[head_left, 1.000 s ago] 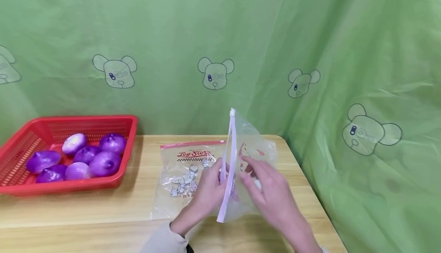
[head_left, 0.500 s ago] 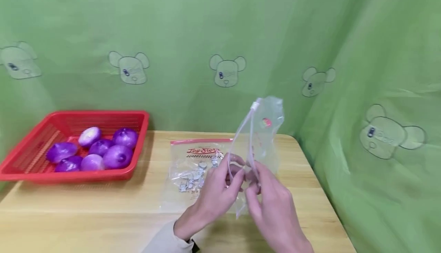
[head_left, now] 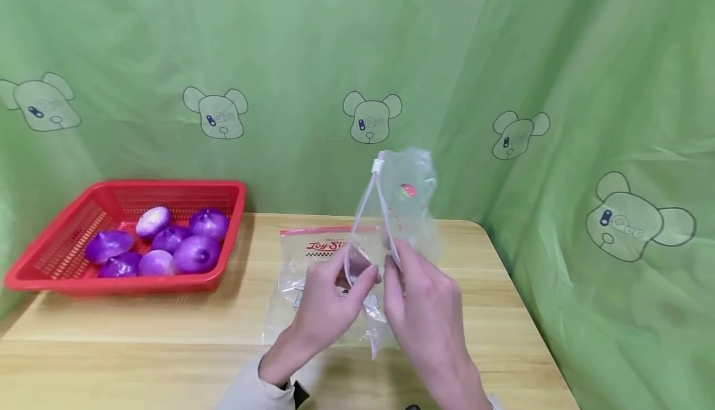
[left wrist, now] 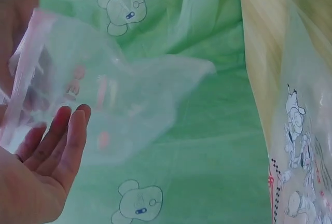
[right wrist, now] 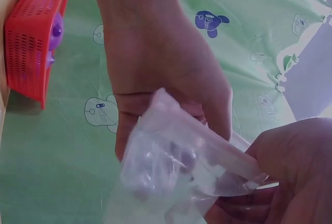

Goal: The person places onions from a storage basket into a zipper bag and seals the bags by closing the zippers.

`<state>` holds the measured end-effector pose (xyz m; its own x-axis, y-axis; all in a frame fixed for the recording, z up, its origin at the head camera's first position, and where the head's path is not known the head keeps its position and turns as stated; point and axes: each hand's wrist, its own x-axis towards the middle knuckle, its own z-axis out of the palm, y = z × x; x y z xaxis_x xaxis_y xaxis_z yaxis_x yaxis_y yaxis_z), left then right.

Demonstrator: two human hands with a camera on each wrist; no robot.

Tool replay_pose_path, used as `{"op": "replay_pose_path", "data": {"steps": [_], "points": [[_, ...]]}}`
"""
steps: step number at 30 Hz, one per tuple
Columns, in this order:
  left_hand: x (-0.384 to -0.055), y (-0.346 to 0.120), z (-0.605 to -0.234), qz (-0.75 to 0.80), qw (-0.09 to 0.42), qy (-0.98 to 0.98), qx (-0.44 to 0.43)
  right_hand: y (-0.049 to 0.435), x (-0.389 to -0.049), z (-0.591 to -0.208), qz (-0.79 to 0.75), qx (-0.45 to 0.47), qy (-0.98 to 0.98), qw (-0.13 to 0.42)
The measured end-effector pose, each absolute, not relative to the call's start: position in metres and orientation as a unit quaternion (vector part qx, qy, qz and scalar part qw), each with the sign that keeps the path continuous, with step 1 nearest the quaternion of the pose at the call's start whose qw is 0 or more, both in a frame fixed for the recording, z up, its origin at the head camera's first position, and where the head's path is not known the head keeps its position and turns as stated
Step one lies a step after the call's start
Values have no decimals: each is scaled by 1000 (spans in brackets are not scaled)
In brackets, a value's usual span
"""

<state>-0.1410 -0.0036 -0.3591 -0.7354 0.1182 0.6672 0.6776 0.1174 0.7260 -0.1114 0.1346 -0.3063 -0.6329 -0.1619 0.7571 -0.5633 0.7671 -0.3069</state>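
Slider-zip bag (head_left: pixel 409 190) spans my hands, its mouth (head_left: pixel 383 205) running lengthwise away from me, left hand (head_left: pixel 329 301) pinching 1 lip (head_left: pixel 360 211), right hand (head_left: pixel 427 311) the other, lips parted

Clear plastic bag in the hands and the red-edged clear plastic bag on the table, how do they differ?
The pale-edged clear plastic bag is held up by the left hand and right hand, mouth parted; the red-edged clear plastic bag lies flat on the table. The held bag shows small red prints; the lying bag, red lettering and cartoon figures. Both are see-through.
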Motion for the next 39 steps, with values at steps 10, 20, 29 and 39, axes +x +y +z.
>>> {"op": "replay_pose_path", "data": {"steps": [10,20,29,39], "points": [[-131,-23,-362,-581,250,-737,-239,124,-107,-312,265,272,-851,364],[-128,-41,-377,-556,255,-771,-175,114,-107,-317,251,253,-877,322],[-137,-49,-377,-616,169,-765,-79,127,-121,-314,272,214,-881,321],[-155,-59,-389,-613,129,-779,8,147,-140,-314,268,158,-883,353]]}}
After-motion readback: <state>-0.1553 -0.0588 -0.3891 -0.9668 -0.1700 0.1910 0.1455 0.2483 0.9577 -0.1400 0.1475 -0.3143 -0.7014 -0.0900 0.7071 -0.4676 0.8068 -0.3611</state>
